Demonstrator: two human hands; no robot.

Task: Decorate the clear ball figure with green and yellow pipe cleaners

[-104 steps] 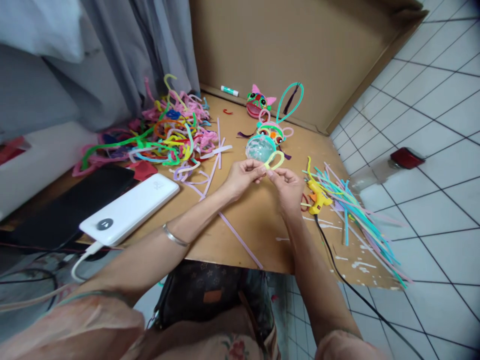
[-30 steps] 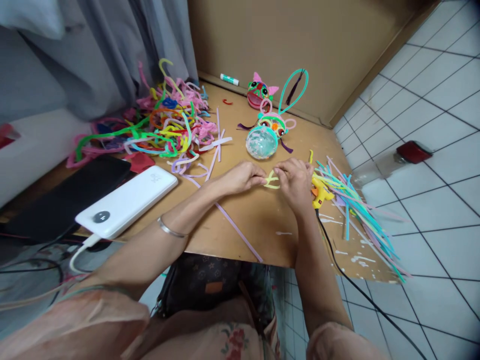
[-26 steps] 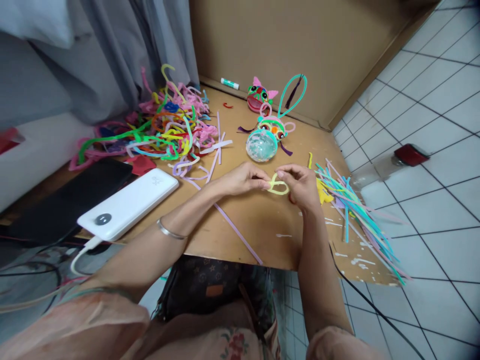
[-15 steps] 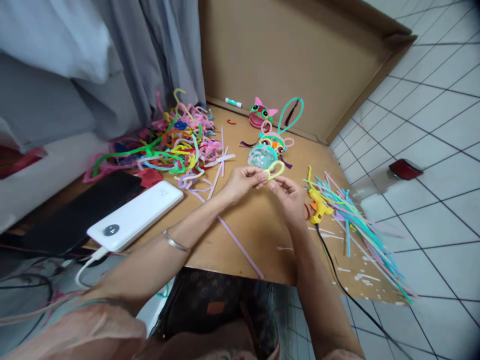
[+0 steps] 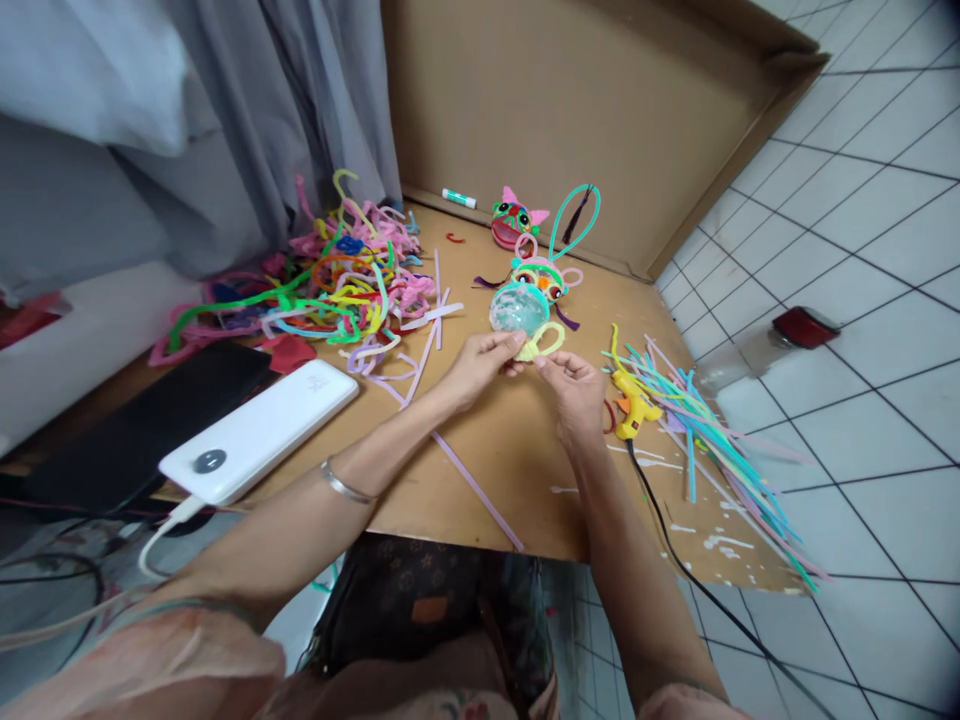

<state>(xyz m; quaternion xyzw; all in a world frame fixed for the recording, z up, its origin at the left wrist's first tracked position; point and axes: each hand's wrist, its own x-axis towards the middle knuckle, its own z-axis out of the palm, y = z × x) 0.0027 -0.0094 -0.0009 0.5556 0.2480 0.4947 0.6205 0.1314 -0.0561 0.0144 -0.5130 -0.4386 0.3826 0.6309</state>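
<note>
A brown tabletop spans the middle of the frame. At its centre, the left hand pinches a pale yellow loop; the right hand has its fingertips at the loop's base, their hold unclear. Just behind sits a clear dome; a yellow glue gun lies right, tangled pipe cleaners upper left.

- We saw soft, fairly even light over the worktop.
- We noticed dimness below its front edge.
- Beyond its right edge, tiles looked stretched.
</note>
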